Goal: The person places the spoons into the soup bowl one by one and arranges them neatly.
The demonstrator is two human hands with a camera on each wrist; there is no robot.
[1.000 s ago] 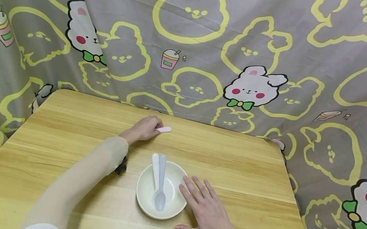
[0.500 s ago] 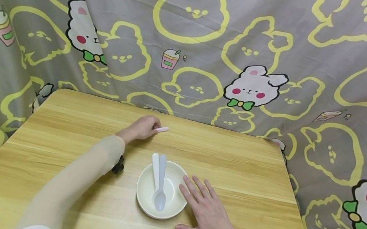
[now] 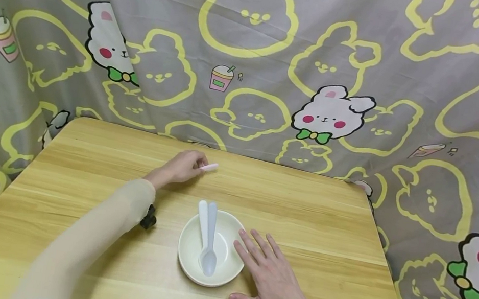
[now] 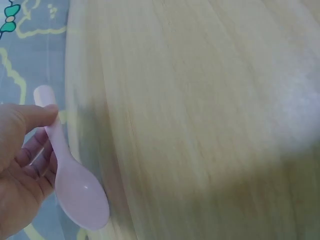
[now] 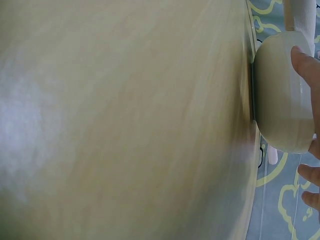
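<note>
The pink spoon is pinched by its handle between thumb and curled fingers of the left hand, now lifted slightly off the far table, while the right hand stays flat, fingers spread, touching the bowl holding two spoons.
</note>
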